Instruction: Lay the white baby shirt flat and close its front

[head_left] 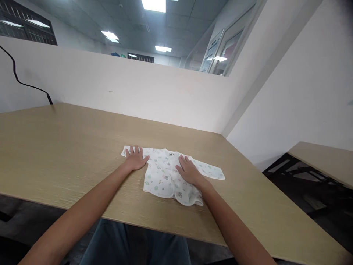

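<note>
Fingers (135, 150) spread apart, my left hand (135, 160) and right hand (189, 170) flat on the baby shirt (161, 176), gripping nothing.
I'm pinning it with open palms, probably so the cloth can't creep; it lies on the desk (68, 147) near the front edge, with open room to its left.

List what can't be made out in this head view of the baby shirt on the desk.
Head view only:
Baby shirt: fabric under the left hand and right hand is hidden by them.
Collar label: too small to read.
Printed motifs: too small to identify exactly.
Cable: lower end hidden at the back of the desk.
Jeans: cut off by the bottom edge.
</note>
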The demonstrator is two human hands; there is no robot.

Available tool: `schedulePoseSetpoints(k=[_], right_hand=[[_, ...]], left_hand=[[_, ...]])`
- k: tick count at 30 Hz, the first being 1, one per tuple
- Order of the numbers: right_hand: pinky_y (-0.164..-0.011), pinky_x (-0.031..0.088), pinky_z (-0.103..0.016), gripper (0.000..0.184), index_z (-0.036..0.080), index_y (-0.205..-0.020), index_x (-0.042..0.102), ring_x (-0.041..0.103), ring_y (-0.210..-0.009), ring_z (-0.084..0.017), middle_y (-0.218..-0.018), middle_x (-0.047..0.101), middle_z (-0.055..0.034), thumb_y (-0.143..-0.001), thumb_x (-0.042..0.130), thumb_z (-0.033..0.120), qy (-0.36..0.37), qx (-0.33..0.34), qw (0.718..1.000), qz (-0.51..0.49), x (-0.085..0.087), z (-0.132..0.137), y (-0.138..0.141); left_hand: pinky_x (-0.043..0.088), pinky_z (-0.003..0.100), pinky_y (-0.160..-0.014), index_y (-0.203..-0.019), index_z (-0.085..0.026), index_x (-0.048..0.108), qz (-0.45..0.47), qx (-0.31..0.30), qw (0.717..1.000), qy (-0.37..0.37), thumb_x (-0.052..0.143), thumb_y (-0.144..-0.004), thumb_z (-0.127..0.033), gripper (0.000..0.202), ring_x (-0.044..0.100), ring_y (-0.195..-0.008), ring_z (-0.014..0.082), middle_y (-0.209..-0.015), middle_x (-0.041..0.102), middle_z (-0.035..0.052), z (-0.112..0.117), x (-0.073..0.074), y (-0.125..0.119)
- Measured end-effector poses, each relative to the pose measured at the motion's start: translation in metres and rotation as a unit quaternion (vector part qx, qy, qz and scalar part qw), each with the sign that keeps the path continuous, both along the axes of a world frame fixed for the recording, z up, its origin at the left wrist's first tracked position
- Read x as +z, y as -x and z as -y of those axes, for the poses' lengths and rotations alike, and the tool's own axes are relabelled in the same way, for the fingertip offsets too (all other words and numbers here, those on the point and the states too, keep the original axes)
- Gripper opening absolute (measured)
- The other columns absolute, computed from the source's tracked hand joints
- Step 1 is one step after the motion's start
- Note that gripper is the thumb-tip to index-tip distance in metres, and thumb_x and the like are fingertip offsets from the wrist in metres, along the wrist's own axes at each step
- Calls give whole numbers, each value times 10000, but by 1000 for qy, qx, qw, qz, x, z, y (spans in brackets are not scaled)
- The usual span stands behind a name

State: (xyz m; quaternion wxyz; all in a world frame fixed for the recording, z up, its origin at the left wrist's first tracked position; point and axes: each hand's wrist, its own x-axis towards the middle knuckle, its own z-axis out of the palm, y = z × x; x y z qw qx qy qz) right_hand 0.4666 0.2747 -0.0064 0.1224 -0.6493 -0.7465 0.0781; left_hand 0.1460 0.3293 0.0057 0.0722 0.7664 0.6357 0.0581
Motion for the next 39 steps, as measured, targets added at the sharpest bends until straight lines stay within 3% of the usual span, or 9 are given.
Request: schedulePoseSetpoints(k=[2,4,10,15,22,30,32,35,39], right_hand=[[-1291,186,-515,663,99,-1626,390,164,-1596,-327,-1705,241,-129,-1067,381,455,10,-6,1000,29,-2,2,-1],[-1262,236,-527,596,137,-1590,459,263,-1559,-326,-1671,335,-129,-1063,410,411,-26,-11,999,27,1,-1,1],[-1100,368,-505,286,268,-1212,731,519,-1276,-289,-1298,672,-85,-1012,555,374,-113,62,988,-80,9,-17,15],[-1019,410,-412,123,214,-898,684,572,-1089,-246,-1043,688,-68,-927,589,287,-143,77,973,-164,7,-23,13],[-892,464,-342,202,203,-932,671,578,-931,-208,-1032,670,-60,-890,554,362,-149,27,956,-253,23,-24,-6],[-868,448,-315,134,178,-940,672,584,-927,-191,-1036,681,-67,-886,564,235,-80,61,975,-196,34,-39,20],[-888,447,-322,154,178,-1006,676,589,-947,-193,-1088,685,-70,-883,595,222,-94,67,975,-189,39,-29,23],[-869,457,-322,137,202,-1018,676,597,-910,-187,-1070,691,-52,-942,588,275,-130,93,965,-206,51,9,24],[-753,466,-304,183,223,-879,662,599,-809,-184,-893,675,-29,-967,656,384,-69,164,967,-181,58,83,22]], left_hand=[[78,684,-1246,-1671,-76,247,-9,-7,1000,17,192,-998,-728,939,31,-1599,485,-1743,116,227,-1,-1,0],[65,685,-1251,-1679,-86,234,-13,-17,1000,18,175,-996,-733,942,26,-1603,476,-1746,111,218,-3,-3,1],[90,688,-1250,-1673,-94,259,-25,-18,999,8,195,-1004,-709,911,48,-1602,475,-1744,133,213,-7,-2,3],[119,693,-1243,-1672,-100,266,-28,-15,999,10,210,-1007,-696,894,63,-1600,478,-1744,137,208,-7,-1,3],[128,709,-1229,-1650,-92,319,-17,-23,1000,-11,246,-1007,-680,874,87,-1594,491,-1731,174,232,-9,-5,5],[122,716,-1220,-1638,-113,344,-15,-19,1000,-12,263,-1018,-664,834,94,-1594,484,-1728,183,237,-8,-5,3],[121,716,-1219,-1614,-113,384,-12,-22,999,-24,285,-1026,-633,791,117,-1592,479,-1724,203,235,-6,-6,2],[141,686,-1233,-1516,-141,513,8,-56,996,-62,347,-1034,-536,646,178,-1584,443,-1708,289,191,-3,-2,0],[317,532,-1196,-1222,-210,685,95,-131,975,-151,468,-998,-388,359,465,-1420,339,-1483,595,125,10,18,-7]])
